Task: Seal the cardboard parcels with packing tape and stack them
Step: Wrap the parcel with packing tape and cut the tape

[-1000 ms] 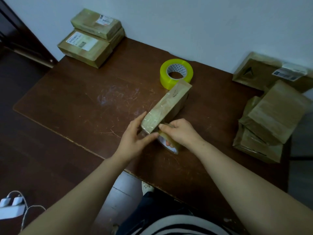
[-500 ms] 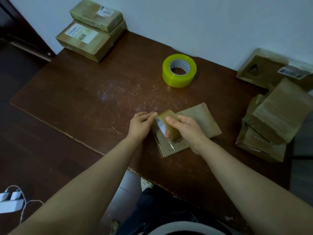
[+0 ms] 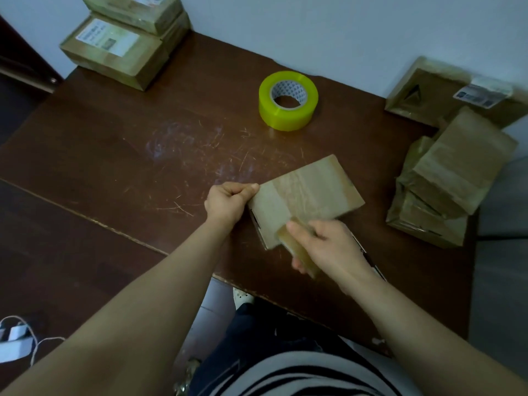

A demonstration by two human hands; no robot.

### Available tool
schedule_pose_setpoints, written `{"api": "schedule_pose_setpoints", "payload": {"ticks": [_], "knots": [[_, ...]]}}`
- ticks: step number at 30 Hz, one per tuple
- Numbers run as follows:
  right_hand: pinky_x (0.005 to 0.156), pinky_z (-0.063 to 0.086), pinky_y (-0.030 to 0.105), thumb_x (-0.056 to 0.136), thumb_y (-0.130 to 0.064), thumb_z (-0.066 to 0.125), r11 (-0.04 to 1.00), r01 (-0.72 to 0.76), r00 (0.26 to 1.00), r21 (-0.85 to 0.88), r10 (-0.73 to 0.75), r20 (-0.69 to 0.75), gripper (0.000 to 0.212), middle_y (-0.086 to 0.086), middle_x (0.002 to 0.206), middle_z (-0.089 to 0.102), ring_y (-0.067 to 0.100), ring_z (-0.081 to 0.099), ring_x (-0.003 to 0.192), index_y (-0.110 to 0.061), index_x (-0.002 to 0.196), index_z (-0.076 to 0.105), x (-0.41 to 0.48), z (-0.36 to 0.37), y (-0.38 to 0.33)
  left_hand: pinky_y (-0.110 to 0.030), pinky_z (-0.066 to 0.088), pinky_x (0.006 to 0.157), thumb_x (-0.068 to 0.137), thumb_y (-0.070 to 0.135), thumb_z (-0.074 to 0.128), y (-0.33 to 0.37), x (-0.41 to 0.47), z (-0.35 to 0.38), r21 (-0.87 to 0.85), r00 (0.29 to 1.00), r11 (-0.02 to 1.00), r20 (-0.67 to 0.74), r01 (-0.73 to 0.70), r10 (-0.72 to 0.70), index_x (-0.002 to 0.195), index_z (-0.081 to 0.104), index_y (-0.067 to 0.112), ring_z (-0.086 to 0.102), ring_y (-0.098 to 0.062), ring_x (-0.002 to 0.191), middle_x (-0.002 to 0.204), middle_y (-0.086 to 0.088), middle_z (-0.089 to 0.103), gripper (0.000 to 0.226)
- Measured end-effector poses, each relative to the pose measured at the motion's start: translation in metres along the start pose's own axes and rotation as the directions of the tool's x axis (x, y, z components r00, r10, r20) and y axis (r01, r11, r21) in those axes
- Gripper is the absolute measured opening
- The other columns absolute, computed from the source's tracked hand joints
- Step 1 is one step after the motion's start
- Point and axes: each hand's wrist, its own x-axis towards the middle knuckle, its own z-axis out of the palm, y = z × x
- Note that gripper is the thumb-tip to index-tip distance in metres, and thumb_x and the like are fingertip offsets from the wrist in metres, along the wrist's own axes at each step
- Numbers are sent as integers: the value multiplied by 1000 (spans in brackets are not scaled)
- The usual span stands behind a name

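A flat brown cardboard parcel point(image 3: 311, 192) lies near the table's front edge, with a shiny strip of clear tape across its top. My left hand point(image 3: 228, 204) pinches the parcel's left corner. My right hand point(image 3: 331, 247) grips a small tan tape roll point(image 3: 297, 247) at the parcel's near edge, partly covering that edge. A large yellow-green tape roll point(image 3: 288, 100) stands untouched farther back on the dark wooden table point(image 3: 128, 155).
Two labelled parcels are stacked at the back left corner point(image 3: 120, 44). A loose pile of parcels point(image 3: 445, 184) sits at the right edge, with a labelled box point(image 3: 457, 92) behind it against the wall. A power strip point(image 3: 14, 338) lies on the floor at left.
The parcel went from standing on its edge to lying flat. My right hand drew the small roll back across the top to the near edge. My left hand shifted to the left corner.
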Motion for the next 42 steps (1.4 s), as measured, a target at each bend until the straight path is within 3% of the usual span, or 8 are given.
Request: {"api": "schedule_pose_setpoints", "payload": {"ticks": [3, 11, 15, 19, 25, 34, 37, 42], "knots": [[71, 56, 35, 96, -51, 44, 969, -76, 997, -233, 71, -30, 47, -5, 55, 68, 9, 66, 51, -20, 66, 65, -15, -1, 14, -53, 39, 103, 76, 32, 79, -1, -6, 2, 29, 999, 999, -1, -35, 35, 56, 71, 42, 63, -27, 102, 86, 1, 72, 24], [53, 42, 23, 99, -49, 37, 723, -291, 942, -627, 333, -53, 48, -8, 51, 67, 3, 63, 47, -16, 75, 64, 11, 4, 11, -50, 39, 103, 77, 35, 78, -6, -3, 3, 67, 998, 996, -13, -58, 59, 53, 68, 44, 62, -24, 105, 82, 14, 70, 27], [49, 41, 22, 99, -46, 37, 674, -308, 920, -672, 390, -32, 50, -5, 50, 66, 4, 61, 41, -14, 72, 63, 24, 6, 5, -38, 24, 111, 83, 36, 72, 0, -7, 1, 174, 996, 981, -12, -83, 86, 85, 72, 41, 55, -12, 111, 102, 14, 68, 6], [47, 41, 21, 99, -46, 39, 683, -330, 917, -652, 397, -49, 44, -4, 49, 66, 6, 62, 40, -15, 76, 60, 29, 8, 8, -40, 22, 106, 93, 21, 46, 17, -10, 27, 651, 910, 664, 106, -368, 401, 144, 41, 23, 43, -23, 128, 140, -3, 50, 51], [47, 38, 21, 96, -48, 43, 708, -348, 919, -614, 387, -74, 36, -5, 46, 64, 7, 59, 35, -19, 80, 57, 31, 6, 11, -43, -5, 119, 90, 70, 9, 6, -20, 72, 818, 864, 319, 376, -479, 335, 152, -7, 9, -5, -25, 148, 161, -12, -2, 88], [50, 38, 22, 94, -50, 44, 712, -269, 952, -648, 298, -68, 35, -6, 46, 63, 7, 63, 50, -21, 79, 58, 30, 5, 19, -35, -22, 113, 93, 58, 0, -7, -34, 62, 706, 697, 123, 627, -697, 349, 148, -16, 14, -24, -18, 143, 159, -9, -15, 72], [53, 37, 24, 91, -51, 46, 723, -219, 973, -655, 211, -93, 33, -2, 70, 67, 15, 64, 70, -22, 81, 57, 32, 3, 23, -34, -23, 111, 92, 61, 0, -2, -20, 49, 770, 741, 129, 533, -625, 409, 149, -13, 14, -21, -18, 144, 160, -8, -10, 75], [51, 34, 25, 91, -48, 44, 732, -210, 976, -648, 197, -95, 29, -2, 65, 66, 15, 62, 67, -22, 84, 55, 35, 5, 25, -37, -27, 109, 83, 70, -5, -2, -15, 46, 844, 844, 193, 426, -501, 325, 151, -11, 15, -14, -20, 147, 160, -5, -13, 88]]}}
